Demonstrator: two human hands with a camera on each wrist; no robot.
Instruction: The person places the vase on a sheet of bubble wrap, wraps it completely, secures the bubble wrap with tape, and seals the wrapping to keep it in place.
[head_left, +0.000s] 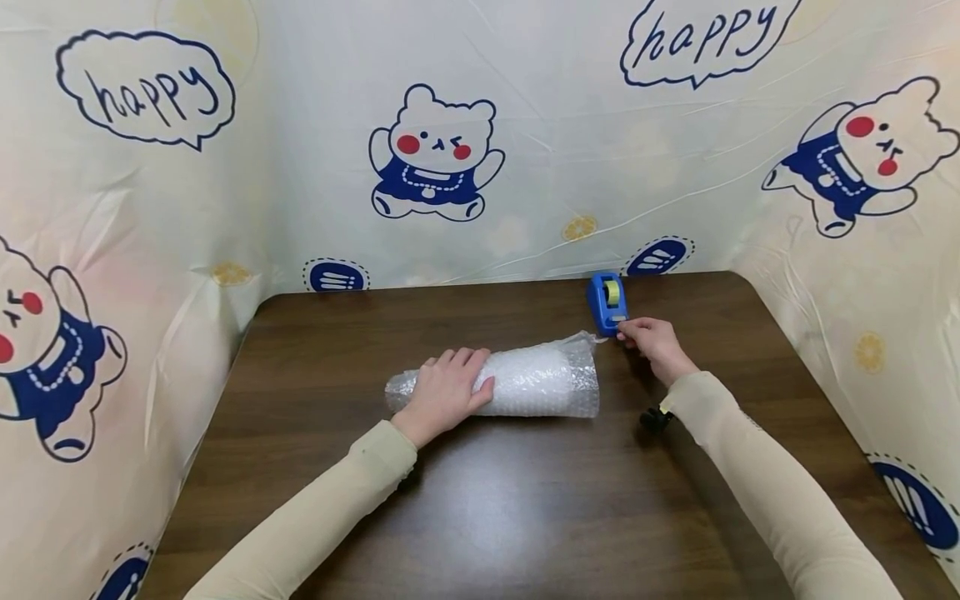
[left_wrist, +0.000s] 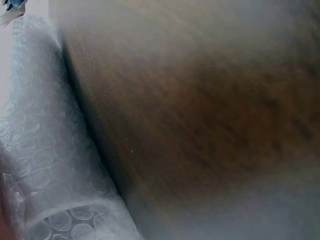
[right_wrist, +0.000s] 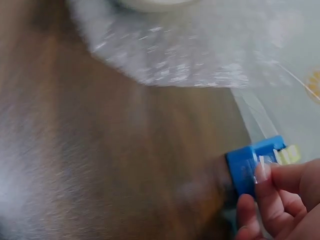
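A bubble-wrapped roll (head_left: 536,382) lies sideways across the table, its wider end toward the right. My left hand (head_left: 444,392) lies over its narrower left part, fingers over the top and thumb on the near side. In the left wrist view, the bubble wrap (left_wrist: 45,115) fills the left edge. Beyond the roll's wide end, a blue tape dispenser (head_left: 604,303) holds a yellowish tape roll (head_left: 612,292). My right hand (head_left: 658,346) is at its near end, where thumb and finger pinch clear tape (right_wrist: 262,165). A pale round rim (right_wrist: 155,5) shows inside the wrap.
The brown wooden table (head_left: 480,508) stands against a patterned curtain (head_left: 540,167) at the back and sides. A small black object (head_left: 656,418) is at my right wrist. The dispenser stands close to the table's back edge.
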